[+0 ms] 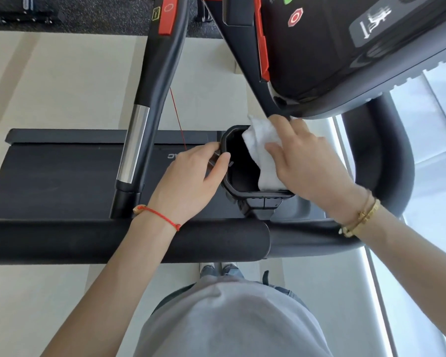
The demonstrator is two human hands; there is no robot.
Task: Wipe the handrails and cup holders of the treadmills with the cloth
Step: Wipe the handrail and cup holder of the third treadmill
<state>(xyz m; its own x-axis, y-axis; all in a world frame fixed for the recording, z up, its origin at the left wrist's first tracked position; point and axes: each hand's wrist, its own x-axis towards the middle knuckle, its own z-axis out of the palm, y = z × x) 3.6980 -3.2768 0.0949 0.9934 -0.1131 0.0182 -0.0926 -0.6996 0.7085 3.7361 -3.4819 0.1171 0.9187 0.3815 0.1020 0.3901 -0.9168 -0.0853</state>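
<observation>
A black cup holder (232, 194) sticks out from the treadmill frame at the middle of the view. My right hand (304, 161) presses a white cloth (262, 148) against the holder's right inner wall, and part of the cloth hangs down inside. My left hand (191, 179) grips the holder's left rim, thumb on the edge. A padded black handrail (113, 240) runs across in front of me, under both forearms. A second handrail (150, 99) with a chrome band slants up to the left.
The treadmill console (345, 52) with a red stop button hangs over the upper right. The black running belt (49, 176) lies below on the left. A thin red safety cord (177, 117) dangles beside the slanted rail. Bright floor lies to the right.
</observation>
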